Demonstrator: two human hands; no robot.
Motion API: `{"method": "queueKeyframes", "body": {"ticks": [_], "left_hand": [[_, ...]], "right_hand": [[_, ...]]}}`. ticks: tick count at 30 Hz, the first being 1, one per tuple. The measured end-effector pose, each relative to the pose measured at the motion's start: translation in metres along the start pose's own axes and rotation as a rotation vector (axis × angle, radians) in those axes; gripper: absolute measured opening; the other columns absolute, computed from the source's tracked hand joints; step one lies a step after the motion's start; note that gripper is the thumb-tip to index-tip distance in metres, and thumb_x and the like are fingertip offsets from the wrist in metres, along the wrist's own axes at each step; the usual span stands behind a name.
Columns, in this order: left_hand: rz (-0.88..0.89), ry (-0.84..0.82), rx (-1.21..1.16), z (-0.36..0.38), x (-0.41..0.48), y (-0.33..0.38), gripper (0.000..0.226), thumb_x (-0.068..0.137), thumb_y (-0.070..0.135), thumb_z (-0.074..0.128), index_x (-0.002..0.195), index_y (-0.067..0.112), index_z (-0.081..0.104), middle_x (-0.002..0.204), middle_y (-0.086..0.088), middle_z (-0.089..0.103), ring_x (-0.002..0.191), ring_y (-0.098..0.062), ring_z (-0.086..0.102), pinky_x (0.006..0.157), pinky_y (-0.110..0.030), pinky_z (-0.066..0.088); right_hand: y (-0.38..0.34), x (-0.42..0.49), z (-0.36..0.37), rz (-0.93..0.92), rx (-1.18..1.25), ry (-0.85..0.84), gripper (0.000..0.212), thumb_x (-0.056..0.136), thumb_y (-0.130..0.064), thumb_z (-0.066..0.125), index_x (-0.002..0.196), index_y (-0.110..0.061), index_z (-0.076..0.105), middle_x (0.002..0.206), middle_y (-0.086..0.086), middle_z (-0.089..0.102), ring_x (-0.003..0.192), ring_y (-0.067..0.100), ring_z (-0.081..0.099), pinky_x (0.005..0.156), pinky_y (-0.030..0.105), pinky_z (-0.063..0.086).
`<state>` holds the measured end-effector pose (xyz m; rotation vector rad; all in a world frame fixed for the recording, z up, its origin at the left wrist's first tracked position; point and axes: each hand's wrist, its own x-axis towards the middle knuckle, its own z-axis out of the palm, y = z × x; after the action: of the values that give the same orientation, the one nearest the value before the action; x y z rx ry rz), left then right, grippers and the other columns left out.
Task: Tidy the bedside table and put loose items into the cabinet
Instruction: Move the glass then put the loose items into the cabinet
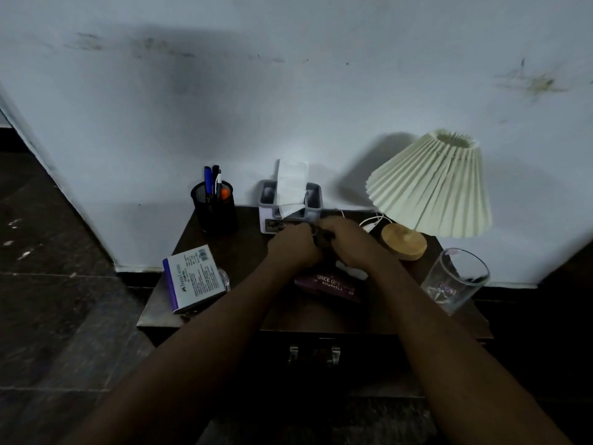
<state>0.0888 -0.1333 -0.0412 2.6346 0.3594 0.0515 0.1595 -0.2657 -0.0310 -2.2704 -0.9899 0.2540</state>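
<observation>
Bare bedside table (321, 316) along front edge, pen holder (214, 207), tissue box (290, 203), lamp (430, 187) lining rear, carton (194, 279) left, glass (455, 279) right

Clear tumbler (455, 281), wooden lamp base (404, 240), mesh pen cup (214, 208)

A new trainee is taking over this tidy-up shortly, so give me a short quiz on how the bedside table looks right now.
1. True or false: the pen holder stands at the back left of the table.
2. What sticks up from the tissue box? A) a tissue B) a pen C) a cable
3. What do the left hand and the right hand grip between them?
Key: 1 true. 2 A. 3 a small dark thing, too dim to name.
</observation>
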Motion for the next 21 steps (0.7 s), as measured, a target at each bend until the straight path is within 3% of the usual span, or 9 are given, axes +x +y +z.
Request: {"method": "queueKeyframes", "body": {"ticks": [2, 5, 8, 11, 15, 17, 21], "left_hand": [[-0.051, 0.034, -0.041, 0.004, 0.004, -0.003, 0.03, 0.095, 0.033, 0.057, 0.115, 0.013, 0.069, 0.113, -0.009, 0.072, 0.104, -0.03, 0.07, 0.092, -0.046, 0.058], [-0.086, 0.006, -0.076, 0.004, 0.008, -0.012, 0.029, 0.093, 0.024, 0.061, 0.115, 0.006, 0.066, 0.113, -0.011, 0.07, 0.106, -0.032, 0.068, 0.093, -0.044, 0.056], [-0.068, 0.039, -0.116, 0.001, 0.005, -0.023, 0.023, 0.094, 0.016, 0.063, 0.112, 0.004, 0.057, 0.104, -0.007, 0.06, 0.102, -0.024, 0.061, 0.083, -0.034, 0.047], [-0.008, 0.112, -0.123, 0.0, -0.002, -0.034, 0.024, 0.096, 0.014, 0.063, 0.116, 0.003, 0.057, 0.111, -0.009, 0.06, 0.103, -0.023, 0.056, 0.08, -0.03, 0.039], [0.087, 0.052, -0.105, -0.006, -0.006, -0.034, 0.016, 0.093, 0.006, 0.064, 0.095, 0.005, 0.08, 0.101, -0.01, 0.076, 0.095, -0.024, 0.07, 0.077, -0.025, 0.048], [0.12, 0.006, -0.083, -0.007, -0.006, -0.033, 0.014, 0.091, 0.008, 0.07, 0.095, 0.009, 0.083, 0.1, -0.01, 0.079, 0.096, -0.023, 0.072, 0.08, -0.023, 0.049], [0.16, 0.026, -0.034, -0.007, -0.003, -0.032, 0.012, 0.087, 0.013, 0.078, 0.098, 0.011, 0.082, 0.105, -0.011, 0.078, 0.103, -0.025, 0.07, 0.089, -0.031, 0.052]], "right_hand": [[-0.001, 0.009, 0.006, -0.015, -0.05, -0.064, 0.029, 0.099, -0.013, 0.055, 0.113, -0.02, 0.078, 0.123, 0.001, 0.074, 0.097, 0.008, 0.068, 0.083, 0.015, 0.048], [0.01, 0.018, 0.013, -0.01, -0.191, -0.107, 0.025, 0.101, -0.014, 0.058, 0.119, -0.014, 0.076, 0.124, 0.013, 0.073, 0.11, 0.027, 0.069, 0.098, 0.036, 0.052], [0.012, 0.023, 0.02, 0.027, -0.184, -0.075, 0.032, 0.104, -0.023, 0.058, 0.13, -0.008, 0.067, 0.129, 0.018, 0.069, 0.12, 0.034, 0.066, 0.104, 0.04, 0.05], [0.008, 0.026, 0.026, 0.031, -0.255, -0.046, 0.033, 0.099, -0.016, 0.064, 0.13, -0.005, 0.066, 0.129, 0.021, 0.069, 0.119, 0.035, 0.066, 0.105, 0.041, 0.048], [0.014, 0.019, 0.01, 0.001, -0.29, -0.074, 0.029, 0.091, -0.016, 0.069, 0.119, -0.011, 0.075, 0.117, 0.015, 0.075, 0.106, 0.031, 0.071, 0.092, 0.041, 0.055], [0.021, 0.015, -0.001, 0.028, -0.348, -0.117, 0.022, 0.091, -0.01, 0.065, 0.107, -0.006, 0.078, 0.107, 0.016, 0.076, 0.099, 0.033, 0.071, 0.085, 0.038, 0.054], [0.026, 0.005, -0.01, 0.017, -0.284, 0.017, 0.016, 0.097, -0.024, 0.066, 0.092, -0.012, 0.075, 0.087, 0.002, 0.074, 0.082, 0.018, 0.065, 0.068, 0.032, 0.045]]}}
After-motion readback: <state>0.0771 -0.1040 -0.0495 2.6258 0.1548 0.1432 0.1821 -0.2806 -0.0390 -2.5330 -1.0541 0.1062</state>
